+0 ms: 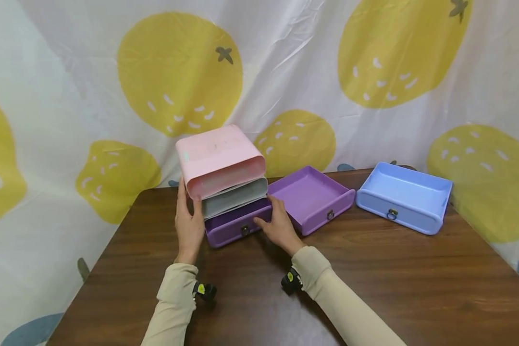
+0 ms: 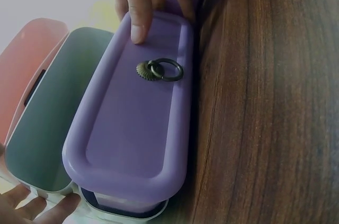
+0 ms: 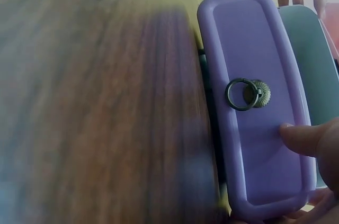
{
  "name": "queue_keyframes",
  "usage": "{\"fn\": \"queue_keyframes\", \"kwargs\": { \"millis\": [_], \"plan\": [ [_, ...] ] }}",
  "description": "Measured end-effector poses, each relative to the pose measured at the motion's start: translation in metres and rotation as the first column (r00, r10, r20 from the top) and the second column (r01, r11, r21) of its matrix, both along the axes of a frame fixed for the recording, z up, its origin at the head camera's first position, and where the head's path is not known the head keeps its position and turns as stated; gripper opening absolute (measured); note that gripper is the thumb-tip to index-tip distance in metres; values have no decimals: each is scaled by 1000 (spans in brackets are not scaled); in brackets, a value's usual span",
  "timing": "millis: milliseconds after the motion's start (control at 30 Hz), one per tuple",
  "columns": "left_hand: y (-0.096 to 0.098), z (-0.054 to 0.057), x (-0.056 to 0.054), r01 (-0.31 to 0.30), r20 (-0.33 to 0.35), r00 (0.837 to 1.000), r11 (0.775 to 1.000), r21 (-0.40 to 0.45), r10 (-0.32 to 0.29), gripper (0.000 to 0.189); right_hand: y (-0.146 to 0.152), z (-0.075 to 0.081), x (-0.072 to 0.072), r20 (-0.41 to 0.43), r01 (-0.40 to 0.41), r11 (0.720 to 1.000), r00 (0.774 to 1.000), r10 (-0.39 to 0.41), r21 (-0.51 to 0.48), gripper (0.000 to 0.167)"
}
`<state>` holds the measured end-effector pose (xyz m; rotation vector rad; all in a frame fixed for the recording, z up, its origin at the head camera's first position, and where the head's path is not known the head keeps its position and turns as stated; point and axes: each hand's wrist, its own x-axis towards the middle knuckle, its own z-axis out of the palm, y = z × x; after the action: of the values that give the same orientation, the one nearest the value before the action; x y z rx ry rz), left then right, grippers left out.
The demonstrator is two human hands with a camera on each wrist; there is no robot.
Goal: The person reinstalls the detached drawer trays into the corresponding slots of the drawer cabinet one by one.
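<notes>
A stack of open-fronted housings stands tilted on the table, a pink housing [image 1: 220, 154] above a grey-green housing [image 1: 235, 198]. Below them sits a purple drawer [image 1: 238, 226], mostly inside its own slot, its front carrying a brass ring pull [image 2: 159, 69]. My left hand [image 1: 189, 228] rests against the stack's left side, fingers fairly straight along the wall and thumb near the front edge. My right hand [image 1: 281, 226] grips the right end of the purple drawer. Its thumb [image 3: 299, 139] presses the drawer front while the other fingers go round the end, partly hidden.
Just right of the stack lies a second purple drawer [image 1: 309, 197], pulled out and facing up. Farther right is a blue drawer [image 1: 404, 192] with a ring pull. All stand on a dark wooden table [image 1: 372, 288], before a lemon-patterned curtain [image 1: 285, 57].
</notes>
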<state>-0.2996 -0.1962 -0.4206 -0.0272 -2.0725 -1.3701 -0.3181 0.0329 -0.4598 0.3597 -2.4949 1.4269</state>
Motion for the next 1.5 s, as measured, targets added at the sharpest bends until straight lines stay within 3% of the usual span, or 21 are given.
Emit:
{"fn": "queue_keyframes", "kwargs": {
  "millis": [300, 667, 1000, 1233, 1500],
  "plan": [
    [3, 3, -1, 8, 5, 1000, 1000, -4, -8, 62, -1, 2, -4, 32, 33, 999, 999, -33, 17, 76],
    [-3, 5, -2, -15, 4, 1000, 1000, -20, 15, 61, -7, 1, -7, -6, 20, 1000, 1000, -20, 0, 72],
    [-3, 3, 2, -23, 12, 1000, 1000, -15, 24, 61, -9, 3, -11, 16, 78, 991, 997, -80, 110, 74],
    [-2, 3, 2, -18, 13, 1000, 1000, -7, 18, 61, -8, 7, -13, 28, 145, 982, 988, -150, 123, 59],
    [0, 1, 2, -17, 26, 1000, 1000, 3, 17, 60, -6, 5, -19, -25, 214, 969, 977, -213, 121, 42]
  ]
}}
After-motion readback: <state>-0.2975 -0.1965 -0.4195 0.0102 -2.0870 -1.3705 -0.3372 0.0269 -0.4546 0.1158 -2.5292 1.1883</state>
